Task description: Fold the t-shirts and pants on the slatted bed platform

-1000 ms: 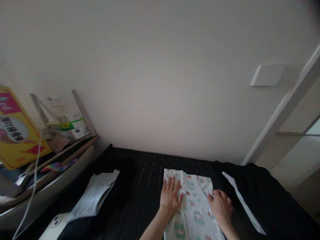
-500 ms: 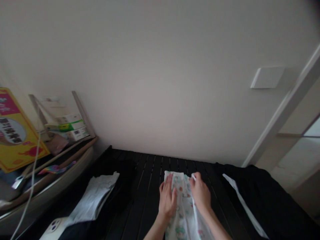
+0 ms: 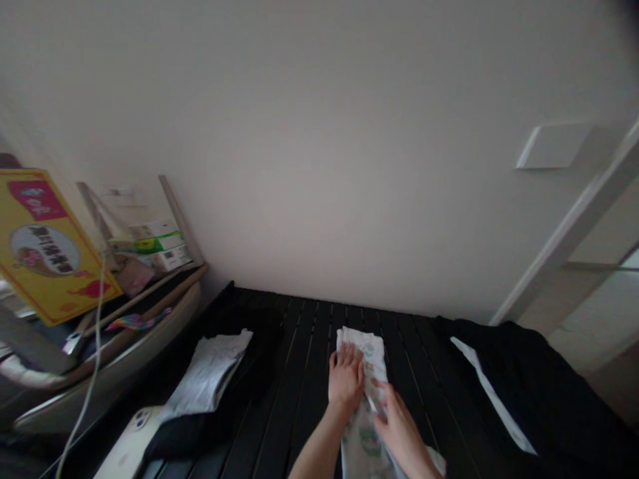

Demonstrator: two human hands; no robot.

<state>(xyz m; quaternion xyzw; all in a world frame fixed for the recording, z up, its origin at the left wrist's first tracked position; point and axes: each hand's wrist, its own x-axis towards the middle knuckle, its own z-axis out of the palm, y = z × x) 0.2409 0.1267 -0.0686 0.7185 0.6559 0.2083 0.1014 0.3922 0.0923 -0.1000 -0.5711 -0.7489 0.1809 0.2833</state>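
Note:
A white patterned garment [image 3: 370, 352], with green and orange prints, lies folded into a narrow strip on the black slatted table [image 3: 299, 372]. My left hand [image 3: 345, 380] lies flat on its left side, fingers stretched out. My right hand [image 3: 397, 422] rests on the lower part of the strip, fingers flat against the cloth and pointing left. Neither hand grips anything that I can see.
A folded grey-white cloth [image 3: 207, 376] lies left on a dark garment, with a white phone [image 3: 127, 446] below it. A black garment with a white stripe [image 3: 504, 392] covers the right. A yellow box [image 3: 47, 246], small cartons [image 3: 157, 246] and a cable crowd the left.
The right half of the garment has been folded over to the left, making a narrow strip. My right hand has then slid down toward me along it. The view has shifted slightly.

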